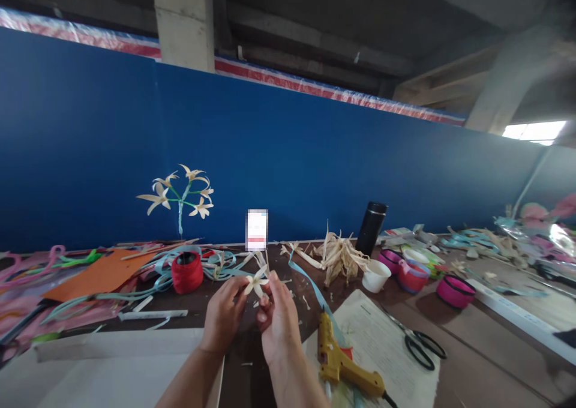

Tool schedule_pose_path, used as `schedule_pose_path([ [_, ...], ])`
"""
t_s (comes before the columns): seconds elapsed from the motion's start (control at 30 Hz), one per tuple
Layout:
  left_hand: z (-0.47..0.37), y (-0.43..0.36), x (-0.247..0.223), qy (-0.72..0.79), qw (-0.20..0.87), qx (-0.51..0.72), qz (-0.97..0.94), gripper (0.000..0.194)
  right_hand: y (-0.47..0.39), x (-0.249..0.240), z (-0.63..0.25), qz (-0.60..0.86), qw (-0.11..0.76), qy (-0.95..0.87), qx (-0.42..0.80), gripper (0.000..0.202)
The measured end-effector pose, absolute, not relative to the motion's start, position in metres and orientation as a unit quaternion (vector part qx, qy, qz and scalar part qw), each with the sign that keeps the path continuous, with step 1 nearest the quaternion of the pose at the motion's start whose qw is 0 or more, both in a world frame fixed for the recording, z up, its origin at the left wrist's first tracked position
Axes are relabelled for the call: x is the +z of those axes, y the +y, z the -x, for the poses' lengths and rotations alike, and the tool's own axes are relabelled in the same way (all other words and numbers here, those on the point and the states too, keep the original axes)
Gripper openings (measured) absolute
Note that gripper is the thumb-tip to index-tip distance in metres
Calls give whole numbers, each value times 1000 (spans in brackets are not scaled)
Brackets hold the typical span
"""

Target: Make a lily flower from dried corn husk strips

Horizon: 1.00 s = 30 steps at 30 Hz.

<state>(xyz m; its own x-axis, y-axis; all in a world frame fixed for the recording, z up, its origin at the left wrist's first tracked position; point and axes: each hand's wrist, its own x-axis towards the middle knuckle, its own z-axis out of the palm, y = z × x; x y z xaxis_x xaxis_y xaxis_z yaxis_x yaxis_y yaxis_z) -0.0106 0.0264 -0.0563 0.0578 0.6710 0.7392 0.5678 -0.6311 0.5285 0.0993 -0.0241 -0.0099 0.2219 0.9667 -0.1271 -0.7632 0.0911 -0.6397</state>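
A small cream flower (257, 284) with pointed petals, seemingly of dried husk, is held up between my two hands. My left hand (224, 313) pinches it at its left side with closed fingers. Closed about its right side is my right hand (279, 319); the exact grip under the flower is hidden. Behind my hands stands a phone-like lit screen (257, 230), blurred out. A spray of similar husk flowers (180, 195) on green stems rises at the back left. To the right of my hands lies a yellow glue gun (342, 366) on printed paper (382, 336).
Black-handled scissors (423, 345) rest on the paper. A bundle of dried husks (339, 255), a white cup (376, 276) and a black bottle (371, 228) stand behind. Red yarn (186, 272), blue ribbons and orange paper (114, 273) lie left. A blue partition (292, 150) closes the back.
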Motion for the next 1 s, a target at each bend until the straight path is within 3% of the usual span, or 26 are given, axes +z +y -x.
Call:
schedule_pose_path([
  [1.0, 8, 24, -51, 469, 44, 553, -687, 15, -21, -18, -99, 328, 680, -193, 626, 29],
])
